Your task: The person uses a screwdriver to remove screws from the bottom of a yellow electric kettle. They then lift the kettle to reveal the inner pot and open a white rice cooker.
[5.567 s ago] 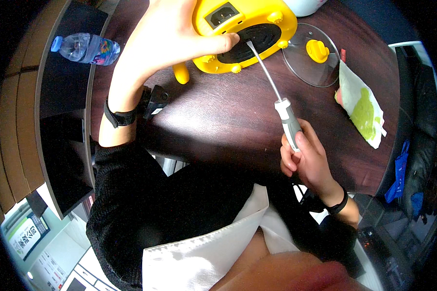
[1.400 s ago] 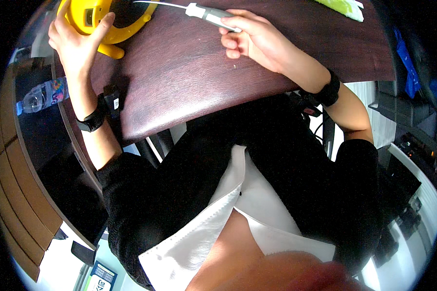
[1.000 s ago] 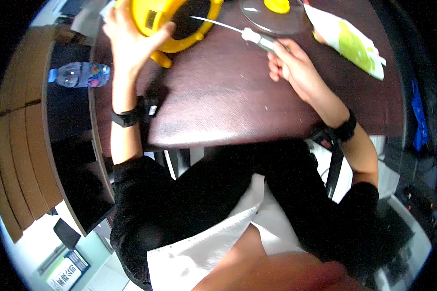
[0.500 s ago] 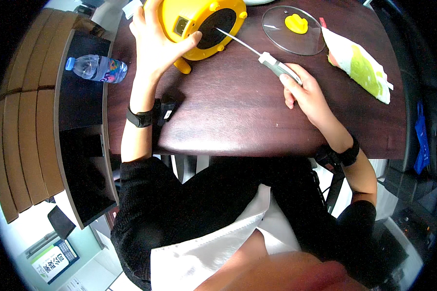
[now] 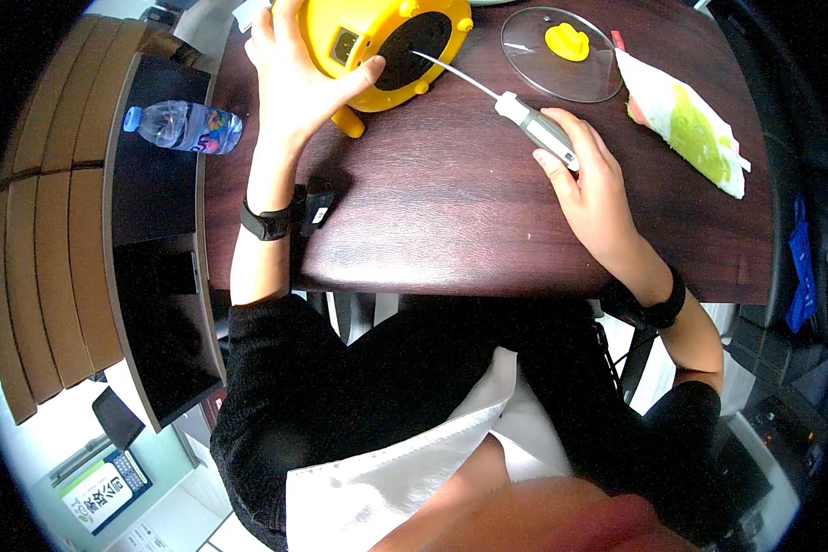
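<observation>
A yellow electric pot (image 5: 322, 32) lies tipped at the far edge of the table, its dark round underside (image 5: 405, 69), small feet and power socket facing me. My left hand (image 5: 294, 87) grips its side, with the thumb near the socket. In my right hand (image 5: 593, 179) is a screwdriver (image 5: 538, 129) with a grey and white handle. Its long thin shaft points up and left, and the tip lies over the dark underside. Whether the tip sits in a screw is too small to tell.
Right of the pot lies a clear glass lid (image 5: 534, 69) with a yellow knob (image 5: 568, 41). A green and white cloth (image 5: 695, 133) is beside it on the dark wooden table (image 5: 414, 221). At left, a water bottle (image 5: 184, 127) lies on its side near brown boxes (image 5: 41, 239).
My right hand has slid back toward the end of the screwdriver handle, and its fingers have loosened and straightened. The left hand and the pot have barely moved.
</observation>
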Motion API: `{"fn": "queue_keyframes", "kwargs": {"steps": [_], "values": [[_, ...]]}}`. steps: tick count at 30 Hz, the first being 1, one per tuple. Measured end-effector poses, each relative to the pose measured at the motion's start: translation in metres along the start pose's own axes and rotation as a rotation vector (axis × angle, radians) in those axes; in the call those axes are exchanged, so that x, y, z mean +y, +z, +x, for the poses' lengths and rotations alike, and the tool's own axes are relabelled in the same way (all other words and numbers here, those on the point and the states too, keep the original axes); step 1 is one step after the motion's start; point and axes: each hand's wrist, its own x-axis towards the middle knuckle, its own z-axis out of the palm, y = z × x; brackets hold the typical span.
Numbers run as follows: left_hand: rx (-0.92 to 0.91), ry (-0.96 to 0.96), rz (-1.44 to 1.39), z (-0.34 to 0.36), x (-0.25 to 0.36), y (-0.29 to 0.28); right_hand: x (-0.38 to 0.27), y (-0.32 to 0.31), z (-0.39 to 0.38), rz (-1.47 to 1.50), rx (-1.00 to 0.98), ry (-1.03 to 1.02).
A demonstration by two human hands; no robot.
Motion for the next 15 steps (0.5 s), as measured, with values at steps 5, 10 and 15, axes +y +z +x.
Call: {"fn": "queue_keyframes", "kwargs": {"steps": [5,10,15], "values": [[-0.038,-0.047,0.014,0.001,0.008,-0.005,-0.009,-0.002,-0.002,-0.056,-0.030,0.021],[-0.032,-0.037,0.023,0.000,0.005,-0.004,0.004,0.002,0.000,0.191,-0.090,0.101],[-0.023,-0.005,0.045,0.000,-0.002,-0.002,0.010,-0.005,0.004,0.918,-0.366,0.601]]}}
